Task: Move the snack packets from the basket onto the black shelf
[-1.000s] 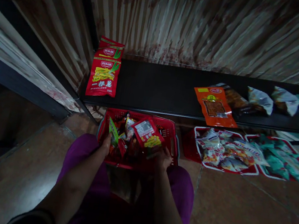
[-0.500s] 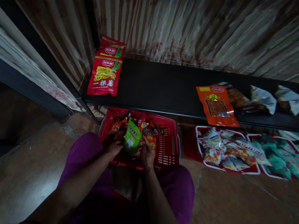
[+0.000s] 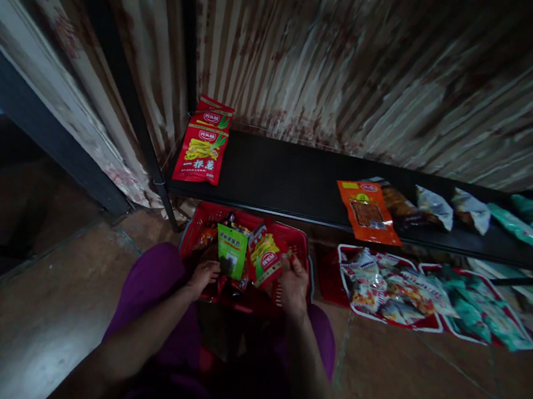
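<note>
Between my knees a red plastic basket (image 3: 298, 238) holds a jumble of snack packets. With my right hand (image 3: 292, 283) I grip a red snack packet (image 3: 265, 256) by its edge; it is tilted, with yellow sticks printed on it. My left hand (image 3: 203, 277) is closed at the lower left edge of a green snack packet (image 3: 230, 251), its fingertips partly hidden. Orange packets (image 3: 206, 237) lie at the basket's left side. On the shelf above, similar red packets (image 3: 201, 155) lie overlapped at the left end.
A black shelf (image 3: 280, 175) runs across in front of me. On it lie an orange packet (image 3: 370, 210), white packets (image 3: 470, 210) and teal packets (image 3: 518, 226). White-rimmed baskets of white packets (image 3: 369, 286) and teal packets (image 3: 482, 308) stand on the floor to the right.
My right hand has lifted a red packet and drawn it to the right, out from beside the green one. The green packet has turned slightly. The whole view has shifted.
</note>
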Available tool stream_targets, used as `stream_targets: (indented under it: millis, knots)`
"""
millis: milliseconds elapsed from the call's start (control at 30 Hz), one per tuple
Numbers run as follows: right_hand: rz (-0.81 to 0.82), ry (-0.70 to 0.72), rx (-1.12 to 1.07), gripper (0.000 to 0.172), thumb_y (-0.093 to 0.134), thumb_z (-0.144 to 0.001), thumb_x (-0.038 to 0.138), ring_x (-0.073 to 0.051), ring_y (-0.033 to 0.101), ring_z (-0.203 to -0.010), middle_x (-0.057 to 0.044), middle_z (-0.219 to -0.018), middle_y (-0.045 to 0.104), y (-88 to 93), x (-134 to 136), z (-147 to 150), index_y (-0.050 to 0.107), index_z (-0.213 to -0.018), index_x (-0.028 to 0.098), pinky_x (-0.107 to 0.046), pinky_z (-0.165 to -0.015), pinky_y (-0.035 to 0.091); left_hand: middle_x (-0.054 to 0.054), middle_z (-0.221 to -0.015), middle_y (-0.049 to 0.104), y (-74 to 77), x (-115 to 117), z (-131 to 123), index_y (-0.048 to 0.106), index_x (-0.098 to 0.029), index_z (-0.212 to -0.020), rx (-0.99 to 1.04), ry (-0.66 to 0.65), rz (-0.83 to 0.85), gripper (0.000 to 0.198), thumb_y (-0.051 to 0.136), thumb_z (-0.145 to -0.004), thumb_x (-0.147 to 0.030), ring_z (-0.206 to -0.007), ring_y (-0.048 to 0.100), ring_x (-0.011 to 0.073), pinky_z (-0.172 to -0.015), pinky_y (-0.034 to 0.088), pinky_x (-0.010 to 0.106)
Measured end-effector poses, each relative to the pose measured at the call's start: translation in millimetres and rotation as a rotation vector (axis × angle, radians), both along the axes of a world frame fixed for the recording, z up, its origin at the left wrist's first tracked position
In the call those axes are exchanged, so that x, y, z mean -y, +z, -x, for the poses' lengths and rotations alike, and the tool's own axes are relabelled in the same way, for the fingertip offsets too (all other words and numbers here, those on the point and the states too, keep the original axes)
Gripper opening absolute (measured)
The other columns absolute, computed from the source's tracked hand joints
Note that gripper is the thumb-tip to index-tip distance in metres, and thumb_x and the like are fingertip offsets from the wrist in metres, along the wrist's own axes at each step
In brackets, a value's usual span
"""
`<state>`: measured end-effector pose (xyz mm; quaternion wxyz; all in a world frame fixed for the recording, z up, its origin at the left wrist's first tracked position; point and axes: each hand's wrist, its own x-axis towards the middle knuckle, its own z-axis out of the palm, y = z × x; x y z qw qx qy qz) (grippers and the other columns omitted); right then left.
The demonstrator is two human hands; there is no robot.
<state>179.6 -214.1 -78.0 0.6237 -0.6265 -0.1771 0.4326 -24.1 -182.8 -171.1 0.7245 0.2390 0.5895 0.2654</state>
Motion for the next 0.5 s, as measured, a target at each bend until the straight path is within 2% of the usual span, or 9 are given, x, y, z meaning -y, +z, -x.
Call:
stream_targets:
  millis: [67, 200, 300, 433, 500]
  knots:
    - [-0.002, -0.016, -0.016, 0.042, 0.075, -0.062, 0.048, -0.019, 0.065, -0.056, 0.000, -0.063, 0.070, 13.1, 3.9, -3.2, 0.068, -0.093, 0.021, -0.034, -0.060, 0.055, 0.015, -0.097, 0.070, 9.2, 3.3, -1.6, 0.065, -0.014, -0.090, 0.055, -0.005, -0.006, 0.024, 0.062, -0.076, -0.033, -0.091, 0.067, 0.0249, -0.085, 0.051, 0.039]
    - [-0.002, -0.012, -0.024, 0.032, 0.075, -0.063, 0.045, -0.022, 0.066, -0.058, -0.001, -0.060, 0.070, 28.4, 11.3, -2.1, 0.068, -0.083, 0.022, -0.035, -0.059, 0.055, 0.016, -0.099, 0.070, 33.5, 4.3, -6.9, 0.066, -0.013, -0.092, 0.154, -0.002, -0.055, 0.028, 0.057, -0.079, -0.036, -0.084, 0.068, 0.0243, -0.080, 0.053, 0.040]
    - [-0.002, -0.005, -0.075, 0.028, 0.079, -0.058, 0.039, -0.022, 0.068, -0.060, -0.001, -0.063, 0.071, 42.3, 13.1, 1.6, 0.067, -0.078, 0.022, -0.034, -0.059, 0.055, 0.014, -0.105, 0.069, 53.3, -3.4, -9.5, 0.067, -0.014, -0.096, 0.150, 0.037, -0.147, 0.029, 0.057, -0.079, -0.034, -0.095, 0.066, 0.0254, -0.084, 0.051, 0.038]
    - [0.067, 0.187, -0.123, 0.031, 0.082, -0.056, 0.036, -0.021, 0.068, -0.058, -0.004, -0.068, 0.073, 68.5, 11.5, 3.4, 0.068, -0.079, 0.019, -0.032, -0.056, 0.055, 0.005, -0.120, 0.065, 84.8, -20.8, -9.6, 0.068, -0.020, -0.101, 0.106, 0.103, -0.320, 0.025, 0.058, -0.079, -0.028, -0.117, 0.054, 0.0229, -0.099, 0.042, 0.033]
    - [0.104, 0.291, -0.101, 0.031, 0.082, -0.058, 0.036, -0.020, 0.067, -0.055, -0.005, -0.067, 0.073, 81.1, 8.7, 3.5, 0.069, -0.078, 0.017, -0.031, -0.054, 0.055, 0.002, -0.118, 0.067, 103.1, -29.2, -8.8, 0.070, -0.022, -0.100, 0.099, 0.054, -0.485, 0.024, 0.058, -0.080, -0.025, -0.119, 0.053, 0.0231, -0.104, 0.038, 0.035]
